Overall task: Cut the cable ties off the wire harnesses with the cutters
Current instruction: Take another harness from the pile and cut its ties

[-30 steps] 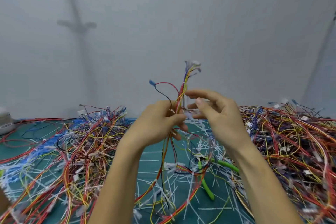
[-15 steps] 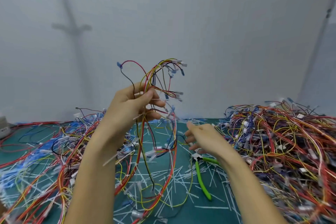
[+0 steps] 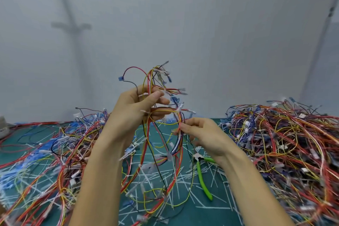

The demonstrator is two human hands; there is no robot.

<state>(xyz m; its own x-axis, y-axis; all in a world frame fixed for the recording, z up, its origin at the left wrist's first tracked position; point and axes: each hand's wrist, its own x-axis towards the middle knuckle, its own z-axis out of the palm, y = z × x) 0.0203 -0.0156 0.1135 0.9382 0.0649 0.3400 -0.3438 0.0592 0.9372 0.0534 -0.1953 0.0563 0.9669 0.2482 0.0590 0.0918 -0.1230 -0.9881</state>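
My left hand [image 3: 139,108] grips a wire harness [image 3: 161,134] of red, yellow and black wires and holds it up above the green mat; its loose ends with blue and white connectors fan out above my fingers. Lower and to the right, my right hand [image 3: 201,134] pinches the harness's red wires with its fingertips. White cable ties [image 3: 169,156] still bind the hanging loops. The green-handled cutters [image 3: 202,178] lie on the mat under my right wrist, held by neither hand.
A big heap of harnesses [image 3: 286,148] fills the right side, and a looser spread of wires [image 3: 55,152] covers the left. Several cut white tie scraps [image 3: 146,178] litter the green mat [image 3: 216,214]. A grey wall stands right behind the table.
My hands parted, the left lifting the harness up and left. My right hand dropped toward the mat, then rose and now pinches the hanging wires.
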